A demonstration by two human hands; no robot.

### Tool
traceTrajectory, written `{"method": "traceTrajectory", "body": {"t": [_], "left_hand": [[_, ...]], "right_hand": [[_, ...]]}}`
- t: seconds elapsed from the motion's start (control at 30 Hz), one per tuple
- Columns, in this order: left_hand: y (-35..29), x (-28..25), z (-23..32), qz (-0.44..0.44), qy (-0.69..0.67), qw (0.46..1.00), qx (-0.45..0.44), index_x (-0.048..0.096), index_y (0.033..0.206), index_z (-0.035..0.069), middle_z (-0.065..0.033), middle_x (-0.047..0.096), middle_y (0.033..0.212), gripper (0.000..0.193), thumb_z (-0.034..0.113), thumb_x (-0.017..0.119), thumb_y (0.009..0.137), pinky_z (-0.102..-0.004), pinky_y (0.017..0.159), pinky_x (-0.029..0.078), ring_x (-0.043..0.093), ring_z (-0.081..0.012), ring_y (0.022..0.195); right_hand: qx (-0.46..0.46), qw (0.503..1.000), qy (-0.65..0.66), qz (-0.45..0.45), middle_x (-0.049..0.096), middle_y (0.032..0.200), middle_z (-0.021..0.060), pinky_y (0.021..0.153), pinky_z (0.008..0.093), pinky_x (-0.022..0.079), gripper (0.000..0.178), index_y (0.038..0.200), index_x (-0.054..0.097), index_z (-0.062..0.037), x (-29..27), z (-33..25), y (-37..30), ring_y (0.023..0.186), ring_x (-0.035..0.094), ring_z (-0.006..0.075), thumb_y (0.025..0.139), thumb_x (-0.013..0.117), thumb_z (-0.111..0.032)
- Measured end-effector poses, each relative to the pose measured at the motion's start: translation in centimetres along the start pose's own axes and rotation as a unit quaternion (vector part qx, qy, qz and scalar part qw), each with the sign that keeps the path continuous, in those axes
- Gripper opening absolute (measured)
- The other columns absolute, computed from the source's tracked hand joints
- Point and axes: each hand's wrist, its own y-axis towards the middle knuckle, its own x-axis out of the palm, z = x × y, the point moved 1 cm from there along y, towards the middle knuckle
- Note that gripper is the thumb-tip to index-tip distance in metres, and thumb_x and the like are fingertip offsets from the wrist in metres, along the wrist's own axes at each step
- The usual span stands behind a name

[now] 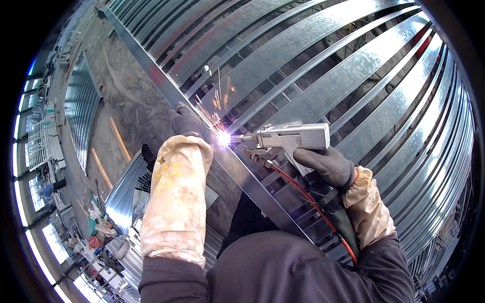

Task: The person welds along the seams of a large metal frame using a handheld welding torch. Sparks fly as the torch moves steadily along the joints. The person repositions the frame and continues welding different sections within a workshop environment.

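Observation:
My right hand [327, 166], in a dark grey glove, is wrapped around the grip of a silver handheld welding gun [303, 135]. The gun's nozzle points left at the steel edge rail [250, 184], where a bright white-violet arc [223, 138] throws orange sparks up and away. Just left of the arc, my gloved left hand [186, 122] is closed at the rail's outer side, its fingers partly hidden. Long flat galvanized bars [303, 98] meet this rail from the right. A red hose [318, 204] and a thick black cable trail from the gun toward me.
Across the concrete floor at left lie another slatted metal panel [81, 108] and wooden strips [119, 139]. Stacked metal sheets [126, 189] stand near my left forearm. Cloths and scattered items [101, 227] lie farther left, before bright windows. A person [50, 188] is at the far left.

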Motion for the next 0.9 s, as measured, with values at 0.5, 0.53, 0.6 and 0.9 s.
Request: {"method": "traceTrajectory", "body": {"t": [0.5,0.53,0.6,0.9], "left_hand": [[-0.6,-0.6,0.7,-0.001,0.008,1.000,0.004,0.039,0.132,-0.013,-0.0338,0.044,0.134,0.068,0.044,0.034,0.097,-0.0414,0.106,0.035,0.042,-0.0433,0.127],[-0.8,-0.6,1.0,-0.003,0.010,1.000,0.004,0.039,0.132,-0.013,-0.0338,0.044,0.134,0.068,0.044,0.034,0.096,-0.0414,0.107,0.035,0.042,-0.0433,0.127],[-1.1,-0.5,1.4,-0.008,0.015,1.000,0.003,0.040,0.132,-0.014,-0.0339,0.044,0.134,0.069,0.045,0.034,0.096,-0.0414,0.107,0.035,0.042,-0.0434,0.127],[-0.7,-0.4,1.3,-0.009,0.018,1.000,-0.002,0.040,0.131,-0.014,-0.0334,0.045,0.133,0.069,0.045,0.035,0.096,-0.0423,0.106,0.036,0.043,-0.0435,0.126]], "right_hand": [[0.090,0.995,-0.032,-0.016,0.066,0.088,0.0047,0.066,0.0246,0.048,0.035,0.117,0.057,0.0015,0.5,-3.1,-3.2,0.075,0.059,0.0086,0.095,0.056,-0.026],[0.103,0.994,-0.027,-0.013,0.066,0.087,0.0047,0.064,0.0241,0.048,0.035,0.115,0.057,0.0014,0.5,-3.2,-3.4,0.073,0.059,0.0081,0.095,0.056,-0.027],[0.128,0.992,-0.017,-0.008,0.066,0.085,0.0048,0.060,0.0231,0.048,0.034,0.113,0.058,0.0012,0.5,-3.2,-3.7,0.069,0.058,0.0071,0.095,0.057,-0.028],[0.101,0.994,-0.029,-0.019,0.063,0.082,0.0041,0.060,0.0241,0.049,0.031,0.103,0.060,0.0017,0.0,-1.7,-3.4,0.067,0.059,0.0086,0.096,0.056,-0.028]]}}
